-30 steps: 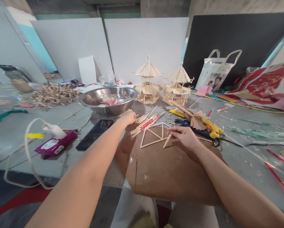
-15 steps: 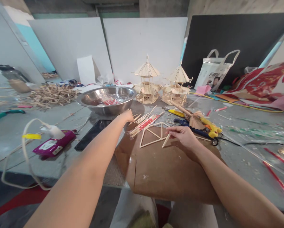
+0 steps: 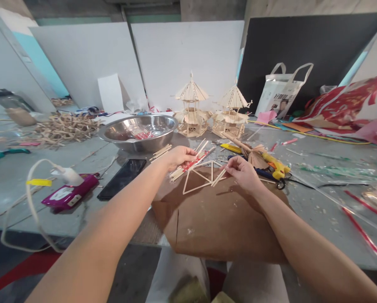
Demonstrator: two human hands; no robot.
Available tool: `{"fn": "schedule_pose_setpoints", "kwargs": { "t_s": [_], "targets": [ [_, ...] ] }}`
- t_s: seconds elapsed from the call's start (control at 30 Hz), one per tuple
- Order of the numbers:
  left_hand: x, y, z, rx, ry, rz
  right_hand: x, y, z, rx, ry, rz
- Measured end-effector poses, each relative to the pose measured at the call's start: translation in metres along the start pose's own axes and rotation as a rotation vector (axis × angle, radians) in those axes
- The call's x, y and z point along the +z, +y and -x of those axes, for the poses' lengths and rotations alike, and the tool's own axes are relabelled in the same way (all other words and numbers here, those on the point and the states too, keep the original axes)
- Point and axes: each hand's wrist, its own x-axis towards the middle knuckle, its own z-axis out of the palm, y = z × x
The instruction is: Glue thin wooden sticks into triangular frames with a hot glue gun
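My right hand point(image 3: 241, 171) pinches a couple of thin wooden sticks point(image 3: 219, 177), slanting down toward the brown board. Just left of them is a frame of joined sticks point(image 3: 197, 187), with triangular sections, lying on the brown board point(image 3: 220, 227). My left hand point(image 3: 182, 156) is closed, its fingertips at a pale stick point(image 3: 202, 147) above the stick bundle in red-printed clear wrap point(image 3: 188, 166). The left fingers partly cover that bundle. More loose sticks point(image 3: 161, 152) lie behind the left wrist.
Behind the hands stand a steel basin point(image 3: 108, 136) and two stick-built pagodas point(image 3: 192, 105) point(image 3: 233, 107). A yellow glue gun point(image 3: 278, 166) and yellow cutter point(image 3: 231, 147) lie right. A phone point(image 3: 122, 179) and purple power device point(image 3: 70, 193) with a looped cable lie left.
My left hand has moved right, from the loose sticks beside the basin to the wrapped bundle. My right hand has shifted slightly, and two sticks now show in it. The view has shifted a little.
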Motion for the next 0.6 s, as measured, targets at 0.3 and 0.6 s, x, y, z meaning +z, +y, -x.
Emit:
{"fn": "schedule_pose_setpoints", "kwargs": {
  "t_s": [0.3, 0.6],
  "targets": [
    [-0.032, -0.036, -0.021, -0.079, 0.354, -0.698, 0.001, 0.002, 0.001, 0.033, -0.026, 0.028],
    [-0.031, -0.047, -0.03, -0.07, 0.351, -0.944, 0.002, 0.007, 0.001, 0.057, -0.055, 0.054]
  ]
}}
